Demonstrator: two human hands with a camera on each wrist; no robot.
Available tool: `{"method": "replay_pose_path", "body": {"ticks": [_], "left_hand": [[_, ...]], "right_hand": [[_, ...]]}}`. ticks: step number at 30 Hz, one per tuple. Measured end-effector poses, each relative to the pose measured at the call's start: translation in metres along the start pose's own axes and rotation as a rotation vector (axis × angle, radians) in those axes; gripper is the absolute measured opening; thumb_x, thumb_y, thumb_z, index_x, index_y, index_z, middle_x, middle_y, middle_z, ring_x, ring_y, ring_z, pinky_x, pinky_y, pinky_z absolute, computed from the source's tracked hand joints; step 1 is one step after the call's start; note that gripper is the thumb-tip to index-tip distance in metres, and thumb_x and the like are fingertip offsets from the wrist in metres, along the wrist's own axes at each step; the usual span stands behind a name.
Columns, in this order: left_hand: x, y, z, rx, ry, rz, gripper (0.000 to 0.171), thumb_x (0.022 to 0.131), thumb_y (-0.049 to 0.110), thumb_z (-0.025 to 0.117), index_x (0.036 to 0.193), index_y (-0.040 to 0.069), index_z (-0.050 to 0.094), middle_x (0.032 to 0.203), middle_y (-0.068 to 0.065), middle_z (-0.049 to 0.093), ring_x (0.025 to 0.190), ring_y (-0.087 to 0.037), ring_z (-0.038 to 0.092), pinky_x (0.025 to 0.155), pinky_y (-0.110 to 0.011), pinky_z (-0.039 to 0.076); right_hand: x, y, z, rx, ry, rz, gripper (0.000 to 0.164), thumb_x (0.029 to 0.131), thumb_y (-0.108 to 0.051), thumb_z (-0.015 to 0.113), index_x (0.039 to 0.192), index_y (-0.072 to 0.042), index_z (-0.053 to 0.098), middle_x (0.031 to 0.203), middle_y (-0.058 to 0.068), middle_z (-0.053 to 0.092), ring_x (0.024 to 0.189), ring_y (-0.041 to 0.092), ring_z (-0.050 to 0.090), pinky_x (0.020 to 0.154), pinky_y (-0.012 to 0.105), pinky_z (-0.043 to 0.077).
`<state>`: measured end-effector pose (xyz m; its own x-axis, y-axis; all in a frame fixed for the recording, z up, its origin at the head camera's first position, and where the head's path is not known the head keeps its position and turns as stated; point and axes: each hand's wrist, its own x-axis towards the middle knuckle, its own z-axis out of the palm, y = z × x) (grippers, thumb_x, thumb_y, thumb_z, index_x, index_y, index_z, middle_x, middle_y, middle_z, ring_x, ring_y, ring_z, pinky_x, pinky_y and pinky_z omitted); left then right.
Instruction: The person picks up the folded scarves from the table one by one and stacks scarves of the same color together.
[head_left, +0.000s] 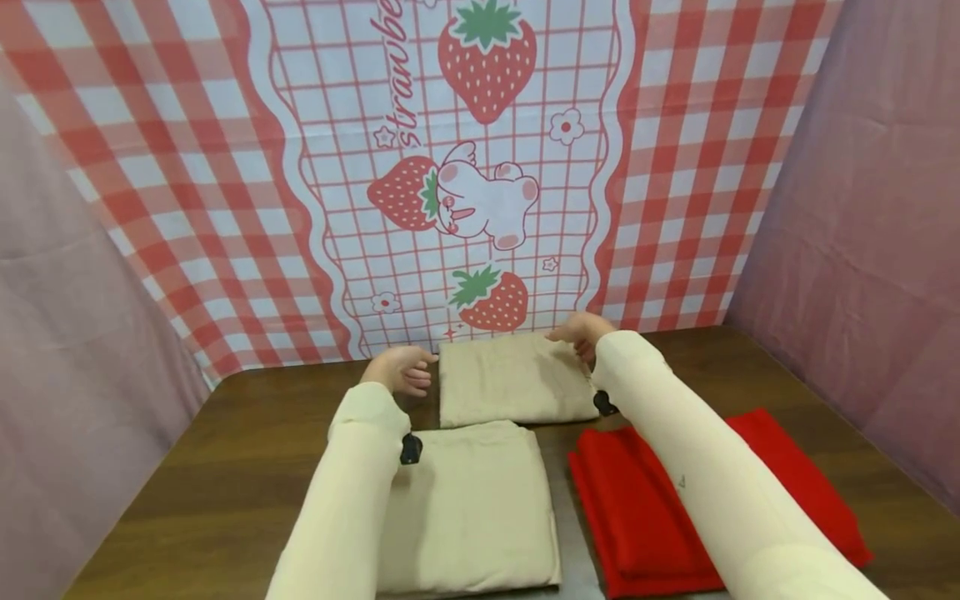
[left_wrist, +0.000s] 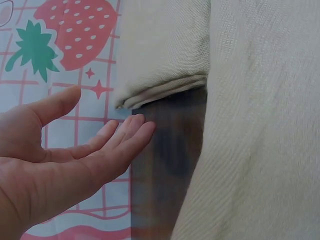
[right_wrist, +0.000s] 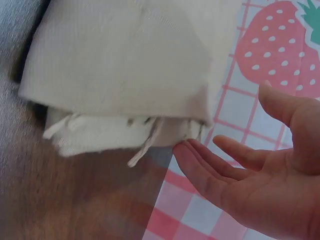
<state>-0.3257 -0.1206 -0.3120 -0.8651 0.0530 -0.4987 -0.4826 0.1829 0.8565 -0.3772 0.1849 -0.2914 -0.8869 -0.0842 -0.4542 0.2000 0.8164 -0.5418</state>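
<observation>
A folded beige cloth (head_left: 510, 379) lies at the back of the table, against the printed backdrop. My left hand (head_left: 401, 369) is just off its left end, fingers extended and slightly bent, thumb apart. In the left wrist view, the fingertips point at the cloth's layered corner (left_wrist: 165, 90) with a small gap. At the right end is my right hand (head_left: 587, 335), its fingers loosely extended. The right wrist view has those fingertips (right_wrist: 184, 150) right at the lower corner, where tassels (right_wrist: 145, 142) hang from the layers. Neither hand grips the cloth.
A second folded beige cloth (head_left: 480, 517) lies nearer, partly under the left sleeve in view. Folded red cloth (head_left: 637, 517) lies at front right, crossed by the right forearm. A strawberry-print cloth (head_left: 337, 100) hangs behind the wooden table (head_left: 210, 483); pink curtains (head_left: 862, 250) flank it.
</observation>
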Motion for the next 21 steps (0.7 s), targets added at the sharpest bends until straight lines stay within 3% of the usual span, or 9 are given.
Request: {"method": "replay_pose_path", "body": {"ticks": [6, 10, 12, 14, 18, 21], "left_hand": [[0.007, -0.002, 0.0, -0.103, -0.022, -0.044, 0.062, 0.101, 0.019, 0.048, 0.15, -0.01, 0.023, 0.154, -0.03, 0.031, 0.145, -0.04, 0.034, 0.119, -0.052, 0.033], [0.007, -0.003, 0.001, -0.175, -0.01, -0.084, 0.06, 0.102, 0.019, 0.047, 0.149, -0.009, 0.024, 0.154, -0.029, 0.032, 0.145, -0.038, 0.034, 0.119, -0.052, 0.033], [0.008, -0.004, 0.003, -0.195, 0.003, -0.1, 0.058, 0.102, 0.018, 0.046, 0.148, -0.01, 0.025, 0.154, -0.028, 0.033, 0.145, -0.037, 0.035, 0.119, -0.052, 0.033], [0.01, -0.006, 0.005, -0.207, 0.015, -0.113, 0.057, 0.101, 0.017, 0.046, 0.148, -0.01, 0.026, 0.154, -0.027, 0.034, 0.145, -0.037, 0.036, 0.119, -0.051, 0.034], [0.014, -0.007, 0.009, -0.195, 0.025, -0.129, 0.056, 0.101, 0.016, 0.046, 0.146, -0.011, 0.029, 0.153, -0.026, 0.035, 0.144, -0.036, 0.037, 0.118, -0.05, 0.036], [0.017, -0.008, 0.01, -0.181, 0.022, -0.139, 0.056, 0.101, 0.017, 0.047, 0.146, -0.011, 0.029, 0.153, -0.026, 0.035, 0.144, -0.037, 0.037, 0.118, -0.05, 0.036]], "right_hand": [[0.006, 0.014, 0.0, 0.044, -0.029, 0.05, 0.071, 0.1, -0.039, 0.048, 0.146, 0.012, 0.03, 0.142, 0.037, 0.042, 0.128, 0.046, 0.051, 0.106, 0.049, 0.049], [0.056, 0.04, -0.003, 0.045, -0.118, 0.089, 0.078, 0.094, -0.048, 0.058, 0.142, 0.011, 0.039, 0.138, 0.035, 0.049, 0.123, 0.046, 0.055, 0.102, 0.052, 0.051], [0.09, 0.059, -0.006, 0.04, -0.141, 0.078, 0.079, 0.088, -0.056, 0.064, 0.132, 0.009, 0.05, 0.122, 0.032, 0.059, 0.109, 0.043, 0.062, 0.091, 0.05, 0.056], [0.1, 0.067, -0.008, 0.074, -0.149, 0.083, 0.079, 0.086, -0.056, 0.067, 0.13, 0.008, 0.051, 0.116, 0.029, 0.059, 0.105, 0.04, 0.062, 0.088, 0.05, 0.056], [0.066, 0.06, -0.007, 0.181, -0.142, 0.112, 0.071, 0.094, -0.043, 0.06, 0.138, 0.01, 0.041, 0.129, 0.032, 0.051, 0.12, 0.041, 0.054, 0.098, 0.049, 0.054], [0.03, 0.048, -0.008, 0.258, -0.192, 0.137, 0.07, 0.099, -0.033, 0.052, 0.144, 0.015, 0.027, 0.145, 0.035, 0.036, 0.132, 0.041, 0.045, 0.103, 0.044, 0.052]]}}
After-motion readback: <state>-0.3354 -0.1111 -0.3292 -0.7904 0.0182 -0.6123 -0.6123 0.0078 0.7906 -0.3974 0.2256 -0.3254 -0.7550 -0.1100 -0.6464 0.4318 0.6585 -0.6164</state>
